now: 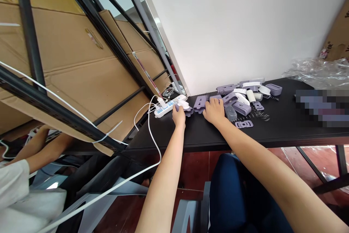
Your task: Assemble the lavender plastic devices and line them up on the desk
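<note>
Left hand (pixel 179 116) holds a purple part (pixel 189 110). At its 3 o'clock, right hand (pixel 215 111) touches purple pieces (pixel 200 103); can't tell if gripping.

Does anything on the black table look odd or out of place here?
Yes: loose springs lie strewn beside the heaped purple and white parts rather than gathered. A pixelated patch also hides part of the table at right.

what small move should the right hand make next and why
Perhaps the right hand should lift the purple housing at its fingertips: it lies within easy reach, while the left hand appears to hold another purple piece beside the power strip.
</note>
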A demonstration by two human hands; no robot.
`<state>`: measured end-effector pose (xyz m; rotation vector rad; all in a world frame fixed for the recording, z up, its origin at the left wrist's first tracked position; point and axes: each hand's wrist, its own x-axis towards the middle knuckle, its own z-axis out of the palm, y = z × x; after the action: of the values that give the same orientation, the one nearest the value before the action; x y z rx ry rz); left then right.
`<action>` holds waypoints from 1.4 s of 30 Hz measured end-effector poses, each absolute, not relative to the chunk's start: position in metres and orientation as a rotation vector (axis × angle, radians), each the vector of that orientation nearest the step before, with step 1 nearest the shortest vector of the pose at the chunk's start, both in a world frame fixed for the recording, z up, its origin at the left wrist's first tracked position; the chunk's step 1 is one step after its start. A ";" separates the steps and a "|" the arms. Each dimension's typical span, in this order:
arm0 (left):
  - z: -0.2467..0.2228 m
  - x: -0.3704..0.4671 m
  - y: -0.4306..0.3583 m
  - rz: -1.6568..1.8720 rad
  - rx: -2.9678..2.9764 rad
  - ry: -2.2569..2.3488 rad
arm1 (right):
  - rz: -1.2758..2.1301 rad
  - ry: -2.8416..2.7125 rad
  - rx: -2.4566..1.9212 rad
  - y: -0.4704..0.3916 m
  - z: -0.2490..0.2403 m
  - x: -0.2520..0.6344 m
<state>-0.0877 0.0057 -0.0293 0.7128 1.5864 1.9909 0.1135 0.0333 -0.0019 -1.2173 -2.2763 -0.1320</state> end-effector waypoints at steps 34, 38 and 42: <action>-0.007 -0.039 -0.024 1.904 1.777 1.735 | -0.163 -2.412 -0.607 0.019 0.003 0.103; -0.008 -0.043 -0.021 1.976 1.694 1.784 | -0.147 -2.479 -0.442 0.019 -0.002 0.100; -0.010 -0.050 -0.017 2.080 1.565 1.881 | -0.164 -2.494 -0.421 0.016 -0.003 0.100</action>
<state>-0.0497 -0.0174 -0.0099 1.5653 1.8812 2.0795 0.0996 0.0160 -0.0028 -0.4212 -2.4936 -0.1635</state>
